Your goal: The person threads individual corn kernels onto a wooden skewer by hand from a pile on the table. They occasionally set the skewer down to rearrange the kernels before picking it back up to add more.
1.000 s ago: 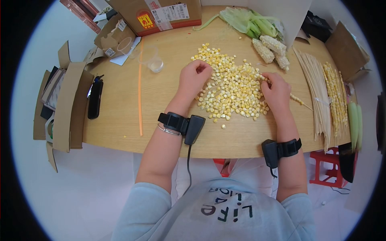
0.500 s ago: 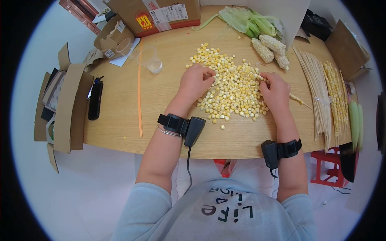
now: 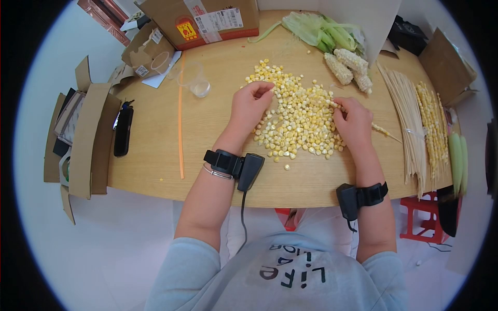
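Clear plastic cup (image 3: 194,80): looks empty | left hand (image 3: 250,106) grip pinches kernel | right hand (image 3: 354,122) grip pinches skewer (image 3: 381,130)

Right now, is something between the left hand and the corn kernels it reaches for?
Nothing visible is. The left hand already rests with its fingertips on the pile of corn kernels, with no object between them.

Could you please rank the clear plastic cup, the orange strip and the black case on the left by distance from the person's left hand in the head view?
From the left hand:
1. Clear plastic cup, up and to its left.
2. Orange strip, farther left.
3. Black case, near the table's left edge.
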{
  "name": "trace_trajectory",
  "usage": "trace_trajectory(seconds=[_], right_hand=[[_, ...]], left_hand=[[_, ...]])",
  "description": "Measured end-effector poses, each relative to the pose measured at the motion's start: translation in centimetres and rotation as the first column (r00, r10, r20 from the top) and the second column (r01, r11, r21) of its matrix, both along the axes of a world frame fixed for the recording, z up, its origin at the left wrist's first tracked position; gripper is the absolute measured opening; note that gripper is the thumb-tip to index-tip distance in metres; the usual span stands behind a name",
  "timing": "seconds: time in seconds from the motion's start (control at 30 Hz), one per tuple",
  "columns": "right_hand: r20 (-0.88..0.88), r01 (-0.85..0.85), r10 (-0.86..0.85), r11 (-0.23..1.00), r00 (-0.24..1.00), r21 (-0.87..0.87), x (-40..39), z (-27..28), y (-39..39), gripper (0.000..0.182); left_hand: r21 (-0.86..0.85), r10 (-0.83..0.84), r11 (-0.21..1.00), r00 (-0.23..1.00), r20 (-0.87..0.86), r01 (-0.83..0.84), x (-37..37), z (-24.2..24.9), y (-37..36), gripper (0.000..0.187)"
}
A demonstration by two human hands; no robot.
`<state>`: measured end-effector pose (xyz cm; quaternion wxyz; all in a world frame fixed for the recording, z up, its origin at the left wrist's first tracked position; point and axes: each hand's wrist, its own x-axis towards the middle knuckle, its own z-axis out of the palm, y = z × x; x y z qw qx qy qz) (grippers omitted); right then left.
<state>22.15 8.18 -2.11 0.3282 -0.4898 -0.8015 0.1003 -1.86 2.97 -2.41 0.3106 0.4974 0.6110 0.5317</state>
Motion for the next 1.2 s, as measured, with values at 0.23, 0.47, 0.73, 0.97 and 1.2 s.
trace_trajectory(seconds=[0.23, 0.47, 0.73, 0.97, 1.2], right_hand=[[0.009, -0.14, 0.14, 0.99, 0.99, -0.023, -0.4, 1.0, -0.6, 0.019], [-0.002, -0.173, 0.173, 0.985, 0.985, 0.001, -0.4, 1.0, -0.7, 0.018], [0.003, -0.209, 0.209, 0.978, 0.978, -0.007, -0.5, 1.4, -0.8, 0.017], [0.014, -0.183, 0.183, 0.983, 0.983, -0.002, -0.5, 1.0, -0.7, 0.017], [0.0, -0.177, 0.177, 0.984, 0.984, -0.005, -0.5, 1.0, -0.8, 0.017]], left_hand=[[-0.051, -0.081, 0.992, 0.908, 0.41, 0.112, 0.4, 0.7, 0.1, 0.018], [-0.053, -0.109, 0.987, 0.876, 0.47, 0.151, 0.5, 0.5, 0.1, 0.014], [-0.05, -0.132, 0.984, 0.883, 0.451, 0.173, 1.0, 0.8, 0.0, 0.012], [-0.008, -0.146, 0.984, 0.844, 0.516, 0.176, 1.1, 0.9, -0.1, 0.012], [0.011, -0.168, 0.981, 0.812, 0.558, 0.196, 1.1, 0.8, -0.2, 0.01]])
